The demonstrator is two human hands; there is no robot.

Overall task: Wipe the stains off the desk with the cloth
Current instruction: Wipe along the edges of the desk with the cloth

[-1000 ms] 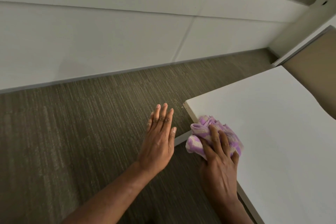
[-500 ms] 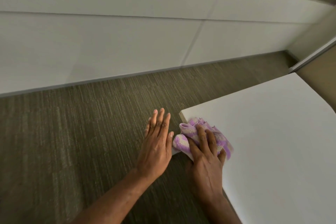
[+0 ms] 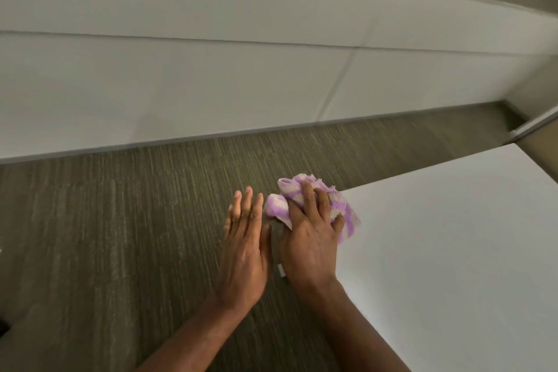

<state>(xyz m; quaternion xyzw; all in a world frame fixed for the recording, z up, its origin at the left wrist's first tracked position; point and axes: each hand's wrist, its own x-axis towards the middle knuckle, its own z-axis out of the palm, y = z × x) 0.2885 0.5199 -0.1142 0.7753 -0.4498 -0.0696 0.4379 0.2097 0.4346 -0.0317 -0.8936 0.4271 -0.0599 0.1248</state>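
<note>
A white desk (image 3: 453, 251) fills the lower right of the head view, its near-left corner hidden under a crumpled purple-and-white cloth (image 3: 341, 208). My right hand (image 3: 311, 238) presses down on the cloth, fingers curled into it, at that corner. Part of the cloth hangs past the desk's left edge. My left hand (image 3: 246, 254) is flat with fingers straight and together, palm down, just left of the desk edge and beside my right hand, holding nothing. I see no clear stains on the desk top.
Brown striped carpet (image 3: 136, 235) lies left of and beyond the desk. A long white wall (image 3: 211, 69) runs across the back. A tan partition panel (image 3: 540, 142) stands at the far right beside the desk.
My right hand has pushed the cloth left to the desk's corner, so it now overhangs the edge. My left hand stays flat beside it, now nearly touching my right hand.
</note>
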